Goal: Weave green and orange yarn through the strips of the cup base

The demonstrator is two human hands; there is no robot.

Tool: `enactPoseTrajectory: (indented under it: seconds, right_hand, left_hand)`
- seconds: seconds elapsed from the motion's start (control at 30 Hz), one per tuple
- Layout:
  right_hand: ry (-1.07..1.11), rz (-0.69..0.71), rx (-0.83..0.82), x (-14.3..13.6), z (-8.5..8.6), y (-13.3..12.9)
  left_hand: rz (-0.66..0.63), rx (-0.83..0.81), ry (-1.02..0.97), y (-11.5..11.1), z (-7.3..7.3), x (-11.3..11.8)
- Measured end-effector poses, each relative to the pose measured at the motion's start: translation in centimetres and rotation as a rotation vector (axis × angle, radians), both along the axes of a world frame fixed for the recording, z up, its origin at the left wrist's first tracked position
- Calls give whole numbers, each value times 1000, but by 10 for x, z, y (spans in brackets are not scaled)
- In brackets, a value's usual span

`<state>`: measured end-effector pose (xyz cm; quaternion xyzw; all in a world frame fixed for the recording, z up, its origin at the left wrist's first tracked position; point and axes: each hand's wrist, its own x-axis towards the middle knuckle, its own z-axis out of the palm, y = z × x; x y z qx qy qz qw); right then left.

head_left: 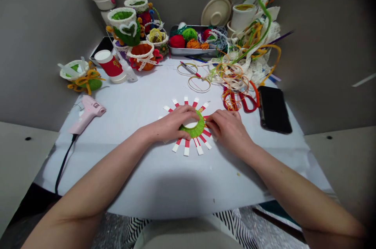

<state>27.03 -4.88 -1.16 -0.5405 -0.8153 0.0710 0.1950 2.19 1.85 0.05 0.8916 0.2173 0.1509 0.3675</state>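
A paper cup (186, 147) cut into strips lies splayed on the table like a sun, its strips red and white. Green yarn (197, 128) forms a ring around its pale round middle. My left hand (182, 120) grips the ring from the left, fingers along the upper edge and thumb at the lower edge. At the right side of the ring, my right hand (226, 126) is closed in a pinch over the strips. What sits between those fingertips is too small to make out.
A pink glue gun (87, 113) with a black cord lies left. Yarn-covered cups (125, 25) and a red-white paper cup (110, 66) stand back left. Behind are a tin of yarn balls (192, 51), a pen (190, 69), tangled yarn, red-handled scissors (249, 104) and a phone (274, 108).
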Motion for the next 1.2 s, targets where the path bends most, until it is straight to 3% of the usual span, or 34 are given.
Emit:
enactPoseTrajectory:
  seconds: [0.1,0.2,0.3,0.4,0.83,1.03,1.2]
  right_hand:
    - [37,-15,15,-2,2,-6]
    - [105,54,34,-1,6,-14]
    - [179,166,-42,-2,8,-14]
    - [234,188,-113,-8,5,-11]
    - [201,-83,-37,-87,0,-34]
    - [279,89,-166,-56,9,-31]
    - [278,94,-120,-32,3,-25]
  left_hand:
    - [-7,4,5,0,0,0]
    - [-17,8,-2,1,0,0]
    - [-20,3,-22,0,-1,0]
    - [-23,-1,-28,0,-1,0]
    - [-235,34,141,33,18,-25]
    - [-105,172,240,13,24,-31]
    - [-66,161,109,-4,16,-33]
